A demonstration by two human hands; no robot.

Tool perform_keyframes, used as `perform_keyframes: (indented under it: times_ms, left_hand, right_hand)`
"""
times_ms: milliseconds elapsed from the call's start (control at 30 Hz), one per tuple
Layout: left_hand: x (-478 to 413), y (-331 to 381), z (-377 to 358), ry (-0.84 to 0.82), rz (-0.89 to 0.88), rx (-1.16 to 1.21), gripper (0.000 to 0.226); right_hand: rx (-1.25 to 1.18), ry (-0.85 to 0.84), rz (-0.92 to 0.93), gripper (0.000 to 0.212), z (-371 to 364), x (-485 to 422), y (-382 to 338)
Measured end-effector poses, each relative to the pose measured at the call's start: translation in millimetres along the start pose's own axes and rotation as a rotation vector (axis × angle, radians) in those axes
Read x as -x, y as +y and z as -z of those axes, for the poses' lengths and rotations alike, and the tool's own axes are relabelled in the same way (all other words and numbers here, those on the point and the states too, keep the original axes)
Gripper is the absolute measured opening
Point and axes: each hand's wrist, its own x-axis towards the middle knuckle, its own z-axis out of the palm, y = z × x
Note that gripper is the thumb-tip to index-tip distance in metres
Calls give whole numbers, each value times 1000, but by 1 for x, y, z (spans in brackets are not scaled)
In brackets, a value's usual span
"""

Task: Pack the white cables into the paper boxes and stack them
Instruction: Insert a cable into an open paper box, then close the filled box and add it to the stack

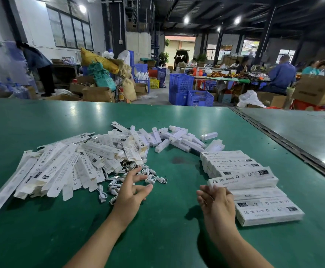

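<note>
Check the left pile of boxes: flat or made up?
Flat: the left pile lies as thin sleeves, end tabs sticking out, unlike the squared boxes on the right.

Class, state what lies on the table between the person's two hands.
Nothing: in the head view, only bare green table separates the left hand from the right hand.
</note>
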Motion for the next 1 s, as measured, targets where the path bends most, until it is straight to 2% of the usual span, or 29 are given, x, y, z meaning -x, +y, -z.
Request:
perform_keyframes:
  times_ms: [267, 367, 467, 600, 667, 800, 1000]
  left_hand:
    - [-2, -2, 2, -15, 28, -21, 49]
    - [-3, -4, 2, -19, 35, -28, 49]
    - [-4, -3, 1, -13, 39, -16, 47]
    - [-3, -3, 2, -10, 42, -11, 49]
    - [-2, -3, 2, -14, 43, -13, 49]
    - [-2, -1, 2, -14, 59, -26, 50]
    - [-2, -3, 2, -14, 66, -54, 48]
  right_hand:
    - [-72, 172, -80, 11, -1, 3, -5]
    - [-106, 194, -129, 21, -2, 7, -4]
    - [-136, 219, -163, 22, -2, 5, -2]
    - [-181, 172, -217, 2, 3, -1, -3]
    - [-192, 163, -223, 14, 8, -6, -3]
    - [-226, 180, -225, 13, 10, -14, -6]
    - [-238, 193, -256, 31, 12, -21, -6]
